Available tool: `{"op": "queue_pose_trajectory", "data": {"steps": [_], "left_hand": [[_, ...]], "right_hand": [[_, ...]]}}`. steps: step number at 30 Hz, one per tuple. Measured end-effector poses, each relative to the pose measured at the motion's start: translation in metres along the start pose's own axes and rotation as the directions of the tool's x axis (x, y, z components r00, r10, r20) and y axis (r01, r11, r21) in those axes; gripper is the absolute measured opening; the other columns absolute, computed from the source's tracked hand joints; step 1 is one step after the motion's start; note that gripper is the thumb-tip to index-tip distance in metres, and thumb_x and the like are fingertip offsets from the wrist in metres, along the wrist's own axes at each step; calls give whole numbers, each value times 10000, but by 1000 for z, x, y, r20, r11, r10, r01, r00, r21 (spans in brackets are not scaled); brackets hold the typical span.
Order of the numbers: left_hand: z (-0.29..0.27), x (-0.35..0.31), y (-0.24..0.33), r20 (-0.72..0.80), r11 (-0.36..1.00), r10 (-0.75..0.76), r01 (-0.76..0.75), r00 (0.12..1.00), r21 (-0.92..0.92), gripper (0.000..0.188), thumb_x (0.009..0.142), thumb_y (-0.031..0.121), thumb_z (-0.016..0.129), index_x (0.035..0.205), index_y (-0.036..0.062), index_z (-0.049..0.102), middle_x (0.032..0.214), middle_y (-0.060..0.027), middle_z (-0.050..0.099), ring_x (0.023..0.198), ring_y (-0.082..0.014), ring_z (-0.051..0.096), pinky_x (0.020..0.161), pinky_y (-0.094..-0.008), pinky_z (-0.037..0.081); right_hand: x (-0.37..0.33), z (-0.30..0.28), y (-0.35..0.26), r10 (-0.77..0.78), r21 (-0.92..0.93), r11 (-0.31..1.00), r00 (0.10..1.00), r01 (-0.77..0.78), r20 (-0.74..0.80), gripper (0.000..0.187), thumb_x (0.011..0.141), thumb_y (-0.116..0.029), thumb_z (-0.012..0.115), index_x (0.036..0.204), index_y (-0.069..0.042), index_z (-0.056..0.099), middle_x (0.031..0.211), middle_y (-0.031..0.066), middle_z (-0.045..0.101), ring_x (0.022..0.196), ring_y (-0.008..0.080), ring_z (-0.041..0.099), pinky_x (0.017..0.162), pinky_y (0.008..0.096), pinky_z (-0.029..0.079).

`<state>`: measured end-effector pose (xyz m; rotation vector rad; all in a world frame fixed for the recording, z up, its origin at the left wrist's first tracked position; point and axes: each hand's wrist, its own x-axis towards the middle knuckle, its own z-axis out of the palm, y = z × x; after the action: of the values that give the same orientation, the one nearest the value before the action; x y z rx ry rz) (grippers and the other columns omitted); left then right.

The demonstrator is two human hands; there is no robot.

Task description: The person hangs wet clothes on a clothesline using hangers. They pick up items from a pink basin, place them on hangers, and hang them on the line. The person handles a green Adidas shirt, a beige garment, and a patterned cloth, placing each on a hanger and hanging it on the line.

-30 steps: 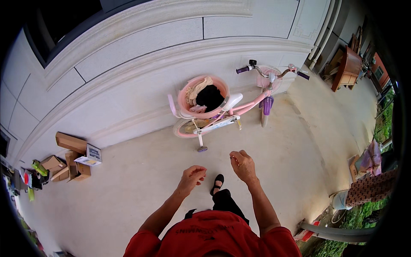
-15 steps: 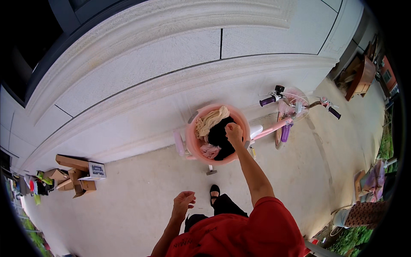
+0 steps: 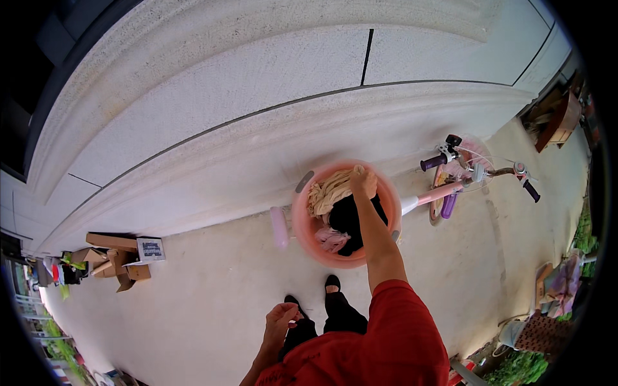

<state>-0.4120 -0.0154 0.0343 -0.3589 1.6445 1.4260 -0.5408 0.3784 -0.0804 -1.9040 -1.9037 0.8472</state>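
Note:
A round pink tub [image 3: 300, 219] stands beside the wall, holding a bunched beige cloth [image 3: 327, 193], a black cloth [image 3: 351, 222] and a pink cloth [image 3: 331, 240]. Reaching over its rim, my right hand [image 3: 364, 183] is closed on the far end of the beige cloth. My fingers partly hide where they meet the fabric. My left hand [image 3: 281, 318] hangs low in front of me, apart from the tub. Its fingers are loosely curled, with a gap to the thumb, and I make out nothing held there.
A pink bicycle with purple grips [image 3: 434, 162] stands right of the tub, its frame partly behind it. Cardboard boxes [image 3: 122, 262] lie by the pale wall [image 3: 225, 154] at left. Wooden furniture [image 3: 559, 122] stands far right; bags [image 3: 561, 283] lie along the right edge.
My right hand has shifted from above the black cloth to the beige cloth's far end. The view has moved, and both of my shoes now show.

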Motion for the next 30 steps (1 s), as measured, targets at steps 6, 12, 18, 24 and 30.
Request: {"op": "queue_pose_trajectory", "data": {"steps": [6, 12, 18, 24, 30], "left_hand": [[12, 28, 3, 70, 993, -98, 102, 993, -58, 374, 851, 222, 579, 1168, 54, 472, 1013, -73, 554, 857, -168, 561, 676, -302, 479], [54, 106, -29, 263, 864, -262, 347, 929, -365, 529, 852, 249, 583, 1296, 120, 327, 1090, -89, 480, 965, -253, 526, 744, -420, 472], [80, 155, -39, 387, 815, -151, 336, 910, -472, 274, 868, 240, 566, 1084, 116, 453, 1035, -84, 497, 952, -240, 530, 758, -435, 466], [80, 172, -46, 330, 857, -153, 291, 931, -425, 220, 873, 211, 550, 1028, 81, 466, 972, -84, 527, 894, -228, 551, 716, -409, 481], [70, 176, -38, 316, 851, -223, 343, 922, -399, 209, 872, 204, 553, 1018, 81, 466, 960, -92, 529, 870, -228, 556, 697, -409, 479]], "right_hand": [[13, -13, -1, -133, 262, 962, 973, 81, 189, 336, 636, -265, 702, 702, 30, 554, 641, 138, 579, 585, 248, 574, 556, 386, 471], [10, -33, -20, -249, 533, 846, 890, 9, 381, 312, 610, -239, 726, 675, 31, 584, 623, 108, 587, 555, 184, 575, 504, 337, 466], [-21, -120, -59, -452, 776, 624, 765, -97, 459, 152, 731, -50, 603, 840, 49, 566, 691, 86, 589, 507, 137, 577, 399, 248, 472], [-50, -234, -63, -712, 969, 205, 658, -139, 245, 231, 797, -57, 496, 996, 48, 550, 893, 83, 618, 833, 123, 596, 762, 257, 489], [-71, -322, -65, -684, 966, 146, 727, 213, -57, 261, 900, -167, 485, 1045, 39, 557, 878, 52, 620, 768, 102, 565, 722, 214, 442]]}}
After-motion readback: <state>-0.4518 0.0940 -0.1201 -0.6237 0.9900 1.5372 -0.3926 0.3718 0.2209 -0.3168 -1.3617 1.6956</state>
